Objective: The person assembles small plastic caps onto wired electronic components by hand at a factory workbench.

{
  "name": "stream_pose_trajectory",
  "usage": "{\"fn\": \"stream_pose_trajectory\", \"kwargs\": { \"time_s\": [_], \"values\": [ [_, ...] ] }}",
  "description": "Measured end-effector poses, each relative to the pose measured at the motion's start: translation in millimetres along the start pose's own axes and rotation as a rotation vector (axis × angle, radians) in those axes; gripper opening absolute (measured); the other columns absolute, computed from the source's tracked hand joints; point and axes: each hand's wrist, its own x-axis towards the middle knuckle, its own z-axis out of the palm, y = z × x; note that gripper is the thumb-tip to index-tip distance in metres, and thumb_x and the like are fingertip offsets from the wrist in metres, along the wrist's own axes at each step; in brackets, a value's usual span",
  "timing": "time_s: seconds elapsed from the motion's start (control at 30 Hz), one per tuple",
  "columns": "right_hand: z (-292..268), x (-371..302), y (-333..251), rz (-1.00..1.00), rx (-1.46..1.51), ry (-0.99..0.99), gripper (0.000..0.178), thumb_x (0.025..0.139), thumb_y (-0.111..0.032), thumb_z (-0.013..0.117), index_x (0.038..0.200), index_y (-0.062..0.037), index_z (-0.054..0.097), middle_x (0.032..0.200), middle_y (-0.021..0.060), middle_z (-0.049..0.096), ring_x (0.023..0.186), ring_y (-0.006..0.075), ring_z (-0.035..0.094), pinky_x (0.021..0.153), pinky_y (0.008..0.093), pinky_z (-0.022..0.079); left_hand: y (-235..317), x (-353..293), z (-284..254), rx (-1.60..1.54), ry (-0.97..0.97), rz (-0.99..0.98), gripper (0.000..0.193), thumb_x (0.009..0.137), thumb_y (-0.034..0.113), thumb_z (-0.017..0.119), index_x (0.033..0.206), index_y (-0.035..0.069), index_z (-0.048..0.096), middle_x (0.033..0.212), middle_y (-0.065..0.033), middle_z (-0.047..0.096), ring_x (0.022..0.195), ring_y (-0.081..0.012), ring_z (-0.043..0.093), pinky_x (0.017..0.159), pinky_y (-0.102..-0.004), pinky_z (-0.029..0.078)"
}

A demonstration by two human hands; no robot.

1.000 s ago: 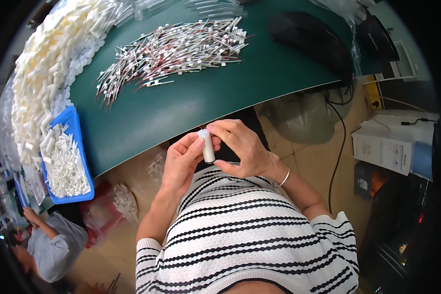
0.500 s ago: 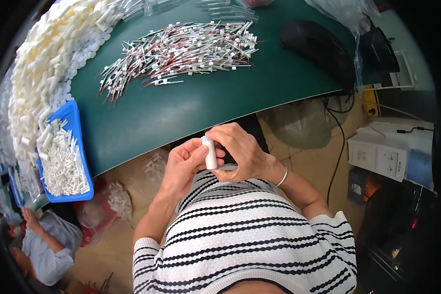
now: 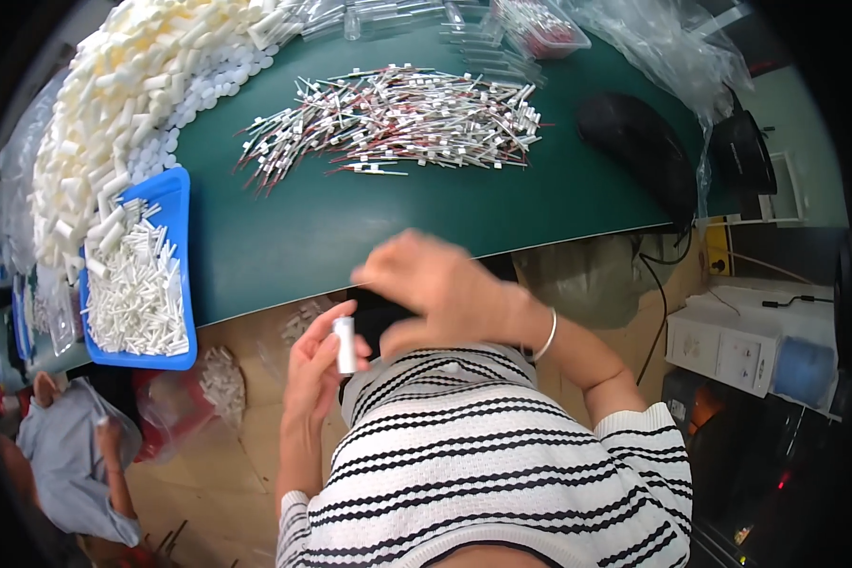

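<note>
My left hand (image 3: 305, 379) grips a small white plastic tube (image 3: 345, 345) between thumb and fingers, holding it nearly upright just short of the table's near edge. To its right, my right hand (image 3: 454, 301) is blurred by motion, its thumb spread away from the fingers and no object visible between them. It is apart from the tube, partly over the edge of the green table (image 3: 293, 227). Farther back on the table lies a heap of thin white and red wired parts (image 3: 398, 118).
A blue tray (image 3: 190, 284) of short white sticks (image 3: 137, 312) stands at the left, beside a big pile of cream-white tubes (image 3: 114, 104). A black curved object (image 3: 634, 142) and plastic bags (image 3: 653, 47) lie at the right. Another person (image 3: 76, 445) sits at lower left.
My hands have separated: the right hand let go of the tube, while the left hand carried it left and a little lower. The view has shifted slightly.
</note>
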Motion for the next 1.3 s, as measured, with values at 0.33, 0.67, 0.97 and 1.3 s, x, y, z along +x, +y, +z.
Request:
{"fn": "stream_pose_trajectory", "kwargs": {
  "time_s": [0.33,0.67,0.97,1.3],
  "values": [
    [2,13,68,0.134,-0.541,0.266,0.007,0.072,0.001,0.058,0.078,-0.0016,0.055,0.083,0.0114,0.051,0.083,0.0284,0.052,0.071,0.0376,0.048,-30,2,-64,1.492,0.437,0.554,0.029,0.088,0.007,0.062,0.115,-0.002,0.059,0.102,-0.0213,0.065,0.091,-0.0378,0.063,0.079,-0.0388,0.050],
    [-4,-8,33,0.110,-0.404,0.291,0.008,0.079,-0.005,0.062,0.083,-0.0042,0.055,0.080,0.0093,0.049,0.078,0.0271,0.050,0.069,0.0378,0.042,49,76,51,1.622,0.147,1.160,0.017,0.079,0.004,0.069,0.095,0.008,0.064,0.080,-0.0030,0.062,0.076,-0.0225,0.056,0.075,-0.0367,0.041],
    [-1,14,32,0.069,0.003,0.321,0.010,0.081,-0.003,0.067,0.089,-0.0011,0.061,0.074,0.0109,0.058,0.065,0.0283,0.055,0.059,0.0360,0.044,116,72,32,1.139,0.065,0.622,0.011,0.084,0.003,0.065,0.093,0.003,0.071,0.078,-0.0054,0.070,0.070,-0.0137,0.065,0.065,-0.0283,0.049],
    [12,7,45,0.395,0.399,0.352,0.012,0.093,-0.009,0.056,0.095,0.0010,0.062,0.070,0.0091,0.060,0.055,0.0172,0.058,0.052,0.0318,0.044,264,221,-103,1.959,0.793,0.890,0.019,0.077,0.015,0.071,0.091,0.003,0.065,0.086,-0.0156,0.066,0.082,-0.0329,0.063,0.073,-0.0419,0.049]
  ]
}}
